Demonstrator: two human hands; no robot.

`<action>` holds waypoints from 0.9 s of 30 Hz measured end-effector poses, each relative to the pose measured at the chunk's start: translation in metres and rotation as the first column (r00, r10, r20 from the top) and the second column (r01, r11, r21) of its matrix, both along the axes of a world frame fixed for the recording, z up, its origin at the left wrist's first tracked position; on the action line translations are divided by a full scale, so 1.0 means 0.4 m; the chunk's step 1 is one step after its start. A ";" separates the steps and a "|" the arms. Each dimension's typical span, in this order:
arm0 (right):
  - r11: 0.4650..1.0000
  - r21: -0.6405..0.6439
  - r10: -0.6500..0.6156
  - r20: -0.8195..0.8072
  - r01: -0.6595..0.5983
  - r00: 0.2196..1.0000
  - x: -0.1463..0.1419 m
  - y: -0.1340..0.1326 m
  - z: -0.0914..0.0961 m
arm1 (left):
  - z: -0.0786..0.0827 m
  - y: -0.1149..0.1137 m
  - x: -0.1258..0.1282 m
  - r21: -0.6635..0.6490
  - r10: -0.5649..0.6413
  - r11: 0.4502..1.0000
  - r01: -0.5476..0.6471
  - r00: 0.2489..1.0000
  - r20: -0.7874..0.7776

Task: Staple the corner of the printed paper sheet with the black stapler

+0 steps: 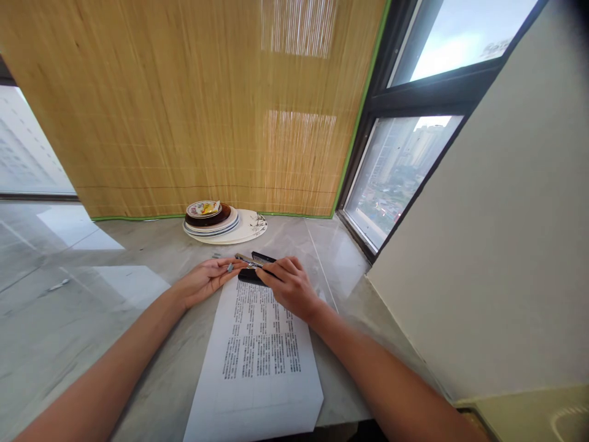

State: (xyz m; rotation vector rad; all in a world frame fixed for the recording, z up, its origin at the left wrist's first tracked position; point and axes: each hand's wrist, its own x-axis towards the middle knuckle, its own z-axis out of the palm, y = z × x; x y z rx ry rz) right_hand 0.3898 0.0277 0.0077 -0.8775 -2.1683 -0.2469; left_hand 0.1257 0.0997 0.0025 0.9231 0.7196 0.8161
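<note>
A printed sheet of paper [257,356] lies on the grey marble counter [92,319] in front of me. At its far edge my right hand [288,285] is closed around a black stapler [260,265] that hangs open, its metal magazine showing. My left hand [207,279] lies palm up just left of the stapler, fingers loosely curled, with a small grey strip, seemingly staples [230,267], at its fingertips. The two hands almost meet at the stapler.
A stack of plates [216,220] stands at the back of the counter against a bamboo blind [207,104]. A window [396,172] and a white wall [506,245] close the right side. A small metal bit [59,285] lies far left.
</note>
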 end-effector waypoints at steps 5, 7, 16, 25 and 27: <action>0.988 -0.154 -0.080 -0.435 0.014 0.897 -0.003 0.009 0.008 | -0.004 0.011 -0.005 0.013 0.102 0.995 -0.102 0.995 -0.015; 0.957 -0.284 -0.114 -0.536 -0.051 0.836 0.002 0.014 0.010 | 0.000 0.016 -0.007 -0.011 0.207 0.978 -0.207 0.977 -0.044; 0.757 -0.583 -0.085 -0.534 -0.294 0.841 0.007 0.043 -0.024 | 0.020 0.026 -0.006 0.186 0.458 0.862 -0.472 0.882 0.116; 0.826 -0.531 -0.024 -0.368 -0.188 0.930 0.009 0.041 -0.015 | 0.040 -0.024 0.015 0.480 0.445 0.790 -0.381 0.895 -0.022; 0.904 -0.409 -0.012 -0.320 -0.126 0.947 0.009 0.030 0.004 | 0.041 -0.035 0.019 0.578 0.446 0.748 -0.326 0.892 -0.074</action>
